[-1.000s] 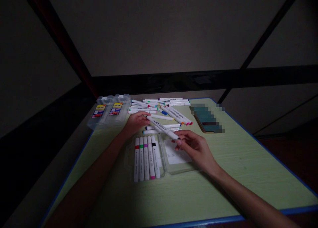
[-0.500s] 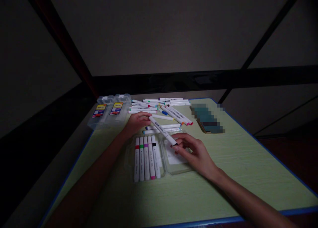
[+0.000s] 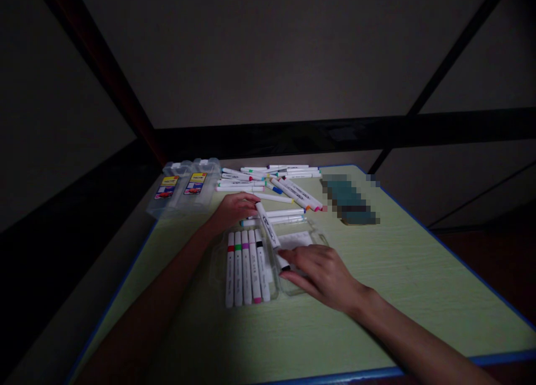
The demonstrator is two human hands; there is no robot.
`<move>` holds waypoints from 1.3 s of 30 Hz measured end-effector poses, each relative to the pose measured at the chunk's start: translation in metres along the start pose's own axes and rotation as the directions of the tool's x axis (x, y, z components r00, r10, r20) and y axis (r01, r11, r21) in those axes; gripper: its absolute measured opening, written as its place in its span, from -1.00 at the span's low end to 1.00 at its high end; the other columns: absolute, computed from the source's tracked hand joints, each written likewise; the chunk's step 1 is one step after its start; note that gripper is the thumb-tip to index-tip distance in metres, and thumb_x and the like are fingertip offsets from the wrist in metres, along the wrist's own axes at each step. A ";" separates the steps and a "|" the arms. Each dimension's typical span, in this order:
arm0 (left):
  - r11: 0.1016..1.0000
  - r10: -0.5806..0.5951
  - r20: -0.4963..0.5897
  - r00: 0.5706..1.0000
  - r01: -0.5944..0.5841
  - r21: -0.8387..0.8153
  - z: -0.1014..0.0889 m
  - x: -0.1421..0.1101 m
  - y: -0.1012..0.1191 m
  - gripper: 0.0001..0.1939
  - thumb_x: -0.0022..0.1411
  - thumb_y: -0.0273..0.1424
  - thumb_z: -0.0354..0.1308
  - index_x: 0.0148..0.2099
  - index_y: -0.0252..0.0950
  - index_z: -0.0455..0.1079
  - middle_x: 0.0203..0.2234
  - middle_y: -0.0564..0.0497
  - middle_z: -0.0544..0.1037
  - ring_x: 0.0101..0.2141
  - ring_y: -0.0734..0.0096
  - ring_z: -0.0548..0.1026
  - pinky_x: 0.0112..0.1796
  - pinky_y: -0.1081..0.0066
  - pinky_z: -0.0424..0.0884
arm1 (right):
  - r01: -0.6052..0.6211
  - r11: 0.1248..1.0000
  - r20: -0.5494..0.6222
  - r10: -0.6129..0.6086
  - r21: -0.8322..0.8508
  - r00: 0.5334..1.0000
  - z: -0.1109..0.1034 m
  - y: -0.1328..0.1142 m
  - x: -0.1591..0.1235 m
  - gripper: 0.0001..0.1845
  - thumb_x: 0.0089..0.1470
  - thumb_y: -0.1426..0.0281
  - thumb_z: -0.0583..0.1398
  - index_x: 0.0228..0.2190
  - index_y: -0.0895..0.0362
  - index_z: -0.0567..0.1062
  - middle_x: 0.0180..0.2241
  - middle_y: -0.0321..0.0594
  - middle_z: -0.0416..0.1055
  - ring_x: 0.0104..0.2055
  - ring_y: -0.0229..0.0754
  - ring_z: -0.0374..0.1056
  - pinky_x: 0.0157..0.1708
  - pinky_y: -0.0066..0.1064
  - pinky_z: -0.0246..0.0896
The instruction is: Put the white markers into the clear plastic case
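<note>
A white marker with a black end slants over an open clear plastic case. My left hand pinches its far end with the fingertips. My right hand grips its near, black end between thumb and fingers. In the case's left half, several white markers lie side by side, with red, green, purple, pink and black bands. A white paper shows in the right half, partly hidden by my right hand.
Loose white markers lie scattered at the back of the green, blue-edged table. Two clear cases with yellow-and-blue labels stand at the back left. A blurred-out flat object, perhaps a phone, lies at the back right.
The marker's black end has swung toward me and left, so it points more steeply down. My right hand has moved nearer and turned, back upward; my left hand has shifted slightly right.
</note>
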State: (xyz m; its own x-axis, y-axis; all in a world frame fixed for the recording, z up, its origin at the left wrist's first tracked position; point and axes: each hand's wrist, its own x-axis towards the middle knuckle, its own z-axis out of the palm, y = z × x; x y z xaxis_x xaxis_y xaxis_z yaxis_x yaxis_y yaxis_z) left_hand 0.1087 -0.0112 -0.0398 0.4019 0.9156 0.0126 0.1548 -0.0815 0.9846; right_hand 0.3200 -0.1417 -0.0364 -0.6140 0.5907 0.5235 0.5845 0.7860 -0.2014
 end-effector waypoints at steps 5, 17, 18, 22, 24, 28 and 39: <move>0.998 0.059 -0.001 0.998 -0.059 0.031 -0.001 0.001 -0.004 -0.74 -0.11 -0.45 0.20 -0.27 -0.38 0.41 -0.37 -0.04 0.52 -0.35 0.41 0.47 -0.27 0.40 0.35 | 0.059 0.994 -0.016 -0.061 -0.089 0.998 0.001 -0.003 0.002 -0.60 0.16 0.20 -0.04 -0.26 0.23 0.43 -0.55 -0.24 0.40 -0.54 -0.24 0.30 -0.57 -0.39 0.12; 0.989 0.070 0.007 0.998 -0.070 0.128 0.003 0.001 -0.005 -0.74 -0.12 -0.40 0.21 -0.31 -0.40 0.44 -0.43 -0.04 0.55 -0.41 0.43 0.47 -0.32 0.41 0.37 | 0.142 0.983 -0.010 -0.144 -0.114 0.989 0.005 -0.010 0.001 -0.58 0.14 0.18 -0.02 -0.25 0.26 0.43 -0.59 -0.27 0.36 -0.57 -0.29 0.26 -0.58 -0.39 0.03; 0.989 0.064 0.008 0.998 -0.065 0.129 0.005 0.001 -0.005 -0.75 -0.13 -0.41 0.22 -0.31 -0.40 0.45 -0.44 -0.04 0.55 -0.41 0.44 0.47 -0.32 0.42 0.37 | 0.143 0.983 -0.003 -0.144 -0.117 0.990 0.005 -0.010 0.001 -0.58 0.15 0.18 -0.03 -0.25 0.25 0.43 -0.59 -0.27 0.36 -0.57 -0.29 0.26 -0.58 -0.39 0.03; 0.990 0.052 0.008 0.999 -0.052 0.134 0.010 0.001 -0.003 -0.76 -0.17 -0.45 0.23 -0.34 -0.40 0.46 -0.47 -0.03 0.55 -0.44 0.45 0.47 -0.33 0.43 0.38 | 0.140 0.983 0.034 -0.137 -0.121 0.990 0.005 -0.012 0.001 -0.55 0.15 0.16 -0.06 -0.25 0.24 0.44 -0.59 -0.27 0.36 -0.58 -0.27 0.27 -0.56 -0.38 0.05; 0.987 0.052 0.013 0.999 -0.054 0.152 0.011 0.001 -0.002 -0.76 -0.18 -0.45 0.23 -0.35 -0.40 0.47 -0.46 -0.04 0.55 -0.44 0.45 0.46 -0.33 0.43 0.38 | 0.143 0.983 0.051 -0.138 -0.117 0.989 0.005 -0.012 0.001 -0.53 0.15 0.15 -0.06 -0.24 0.25 0.44 -0.59 -0.26 0.36 -0.57 -0.26 0.28 -0.55 -0.37 0.06; 0.973 0.079 0.038 0.996 -0.085 0.214 0.013 -0.001 0.002 -0.78 -0.18 -0.44 0.23 -0.37 -0.39 0.48 -0.48 -0.03 0.54 -0.47 0.47 0.44 -0.38 0.46 0.37 | 0.157 0.981 0.081 -0.149 -0.112 0.986 0.006 -0.014 0.001 -0.51 0.15 0.14 -0.08 -0.24 0.25 0.44 -0.58 -0.25 0.38 -0.56 -0.24 0.29 -0.54 -0.35 0.08; 0.915 0.149 0.114 0.982 -0.181 0.362 0.015 -0.004 0.011 -0.85 -0.17 -0.44 0.22 -0.44 -0.37 0.49 -0.56 0.01 0.49 -0.52 0.52 0.39 -0.45 0.51 0.34 | 0.159 0.981 0.137 -0.143 -0.110 0.980 0.009 -0.014 0.000 -0.45 0.15 0.12 -0.12 -0.21 0.27 0.44 -0.57 -0.22 0.40 -0.57 -0.22 0.30 -0.54 -0.33 0.08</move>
State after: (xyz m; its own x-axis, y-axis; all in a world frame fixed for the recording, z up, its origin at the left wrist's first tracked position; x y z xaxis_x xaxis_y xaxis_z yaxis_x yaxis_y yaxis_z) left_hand 0.1219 -0.0220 -0.0315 0.5207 0.8423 0.1394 0.3953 -0.3826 0.8351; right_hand 0.3073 -0.1508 -0.0410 -0.7581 0.4915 0.4287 0.5346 0.8448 -0.0231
